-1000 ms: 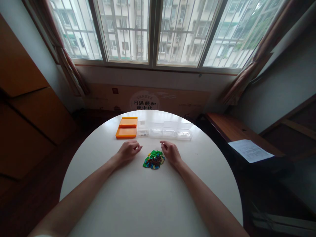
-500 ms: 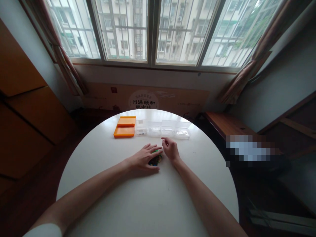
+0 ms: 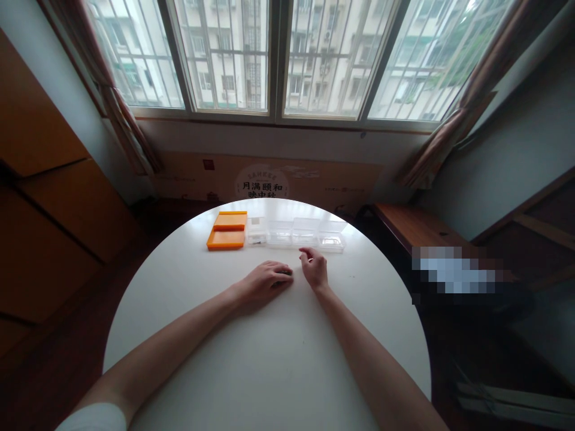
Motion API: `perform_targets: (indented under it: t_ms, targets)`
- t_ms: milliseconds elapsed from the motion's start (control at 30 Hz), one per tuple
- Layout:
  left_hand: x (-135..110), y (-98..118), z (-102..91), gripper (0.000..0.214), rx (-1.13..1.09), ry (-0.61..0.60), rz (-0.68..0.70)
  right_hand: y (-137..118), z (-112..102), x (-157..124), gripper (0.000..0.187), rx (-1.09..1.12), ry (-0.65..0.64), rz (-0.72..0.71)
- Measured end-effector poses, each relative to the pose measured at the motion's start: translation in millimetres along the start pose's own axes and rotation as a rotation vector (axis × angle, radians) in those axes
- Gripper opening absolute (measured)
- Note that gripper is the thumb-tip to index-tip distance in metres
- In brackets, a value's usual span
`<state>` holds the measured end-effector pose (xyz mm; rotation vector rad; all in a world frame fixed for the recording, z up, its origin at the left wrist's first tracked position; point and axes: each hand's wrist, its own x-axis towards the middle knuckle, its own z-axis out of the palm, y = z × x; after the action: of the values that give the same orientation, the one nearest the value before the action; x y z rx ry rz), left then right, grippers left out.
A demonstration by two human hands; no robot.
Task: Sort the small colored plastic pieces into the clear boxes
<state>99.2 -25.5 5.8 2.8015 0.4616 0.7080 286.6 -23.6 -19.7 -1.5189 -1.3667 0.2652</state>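
My left hand rests on the white table, its fingers curled over a heap of small pieces. Only a dark bit of the heap shows between the fingers and thumb. Just to the right, my right hand hovers or rests with its fingers bent and thumb and forefinger drawn together. Whatever may lie between those fingertips is hidden or too small to name. Beyond the hands stand an orange open case and a row of clear plastic boxes with raised lids; my right hand is nearest the boxes.
The round white table lies under both arms. Behind it, a printed cardboard panel leans below the barred window. A wooden bench with a blurred pale item is at the right, and a wooden cabinet at the left.
My left hand's spread fingers have closed over the pile of small coloured pieces, now mostly hidden. My right hand has shifted slightly right and away from it.
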Motion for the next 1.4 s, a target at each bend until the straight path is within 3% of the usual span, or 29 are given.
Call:
perform_targets:
  t_ms: [233,367,567,733,967,1067,1267,1400]
  targets:
    - [-20,-12,-14.8,0.024,0.069,0.015,-0.082,-2,1,0,0.027,0.008,-0.039,-0.002]
    - [-35,-18,-25.4,0.037,0.082,0.035,-0.148,-6,1,-2,0.026,0.018,-0.107,-0.051]
    - [-45,-26,-27.0,0.053,0.067,0.008,-0.331,-14,-22,0,0.022,-0.021,-0.470,-0.100]
    - [-45,-19,-23.8,0.070,0.084,-0.128,-0.294,-12,-46,4,0.015,-0.024,-0.733,-0.124]
    - [-41,-5,-26.4,0.063,0.032,-0.171,-0.212,-12,-44,2,0.013,-0.016,-0.740,-0.172]
    - [-45,-17,-30.1,0.054,0.033,-0.079,-0.243,-13,-44,2,0.014,-0.010,-0.748,-0.173]
    - [-59,-59,-29.2,0.027,0.047,0.273,-0.466,-12,-43,1,0.015,0.020,-0.739,-0.176]
    - [-60,-62,-25.4,0.022,0.063,0.283,-0.476,-12,-41,0,0.014,0.024,-0.716,-0.208]
